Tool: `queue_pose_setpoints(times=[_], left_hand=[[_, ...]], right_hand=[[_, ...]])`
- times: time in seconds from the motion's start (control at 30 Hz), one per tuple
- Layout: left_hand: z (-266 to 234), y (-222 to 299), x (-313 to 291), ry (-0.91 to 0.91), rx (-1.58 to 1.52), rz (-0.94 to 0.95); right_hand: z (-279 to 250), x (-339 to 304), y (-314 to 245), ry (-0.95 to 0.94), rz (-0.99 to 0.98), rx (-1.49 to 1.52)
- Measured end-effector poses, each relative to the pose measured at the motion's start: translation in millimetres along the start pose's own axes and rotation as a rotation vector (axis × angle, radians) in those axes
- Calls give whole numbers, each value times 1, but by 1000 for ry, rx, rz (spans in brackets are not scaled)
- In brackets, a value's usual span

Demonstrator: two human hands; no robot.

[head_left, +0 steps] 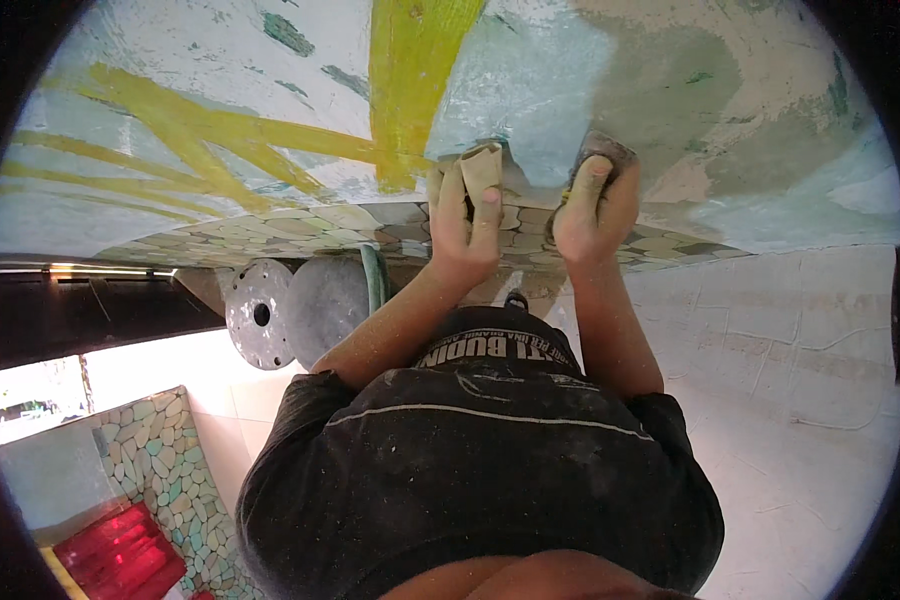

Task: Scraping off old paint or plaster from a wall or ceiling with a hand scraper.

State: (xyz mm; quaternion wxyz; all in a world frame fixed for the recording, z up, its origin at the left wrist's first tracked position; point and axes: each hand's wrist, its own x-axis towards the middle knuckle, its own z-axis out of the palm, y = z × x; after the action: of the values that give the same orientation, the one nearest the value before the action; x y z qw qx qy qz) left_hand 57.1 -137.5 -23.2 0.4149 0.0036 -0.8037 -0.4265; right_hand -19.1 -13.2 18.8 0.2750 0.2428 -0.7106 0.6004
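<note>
My left hand (pixel 460 225) is closed on a folded tan sheet of sandpaper (pixel 483 168), its fingers wrapped round the sheet. Beside it, my right hand (pixel 595 225) grips a dark grey-brown pad (pixel 610 148), with the thumb over its near face; the pad's exact kind is not clear. Both hands are up at the lower part of a painted wall (pixel 530 70), which has patchy pale blue and grey paint with yellow-green stripes (pixel 410 90). Whether the sheet and pad touch the wall all along their faces is hidden by my fingers.
A band of stone-patterned tiles (pixel 340 218) runs along the wall's foot. Left of my left forearm stand a grey round flange with holes (pixel 245 320) and a dark disc (pixel 325 310). A red surface (pixel 120 550) and pebble mosaic (pixel 155 450) lie lower left. Pale floor (pixel 770 400) stretches right.
</note>
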Motion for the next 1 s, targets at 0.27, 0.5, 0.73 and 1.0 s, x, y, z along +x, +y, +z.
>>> queue_pose_setpoints(times=[0.27, 0.5, 0.73, 1.0], left_hand=[[-3, 1, 31, 124, 160, 305], [-3, -7, 54, 153, 317, 512], [-5, 16, 42, 121, 284, 122], [-9, 8, 49, -64, 372, 128]], right_hand=[[-24, 30, 9, 162, -368, -86], [-22, 46, 12, 201, -421, -149], [-19, 44, 25, 102, -290, -62], [-12, 43, 35, 228, -410, -97]])
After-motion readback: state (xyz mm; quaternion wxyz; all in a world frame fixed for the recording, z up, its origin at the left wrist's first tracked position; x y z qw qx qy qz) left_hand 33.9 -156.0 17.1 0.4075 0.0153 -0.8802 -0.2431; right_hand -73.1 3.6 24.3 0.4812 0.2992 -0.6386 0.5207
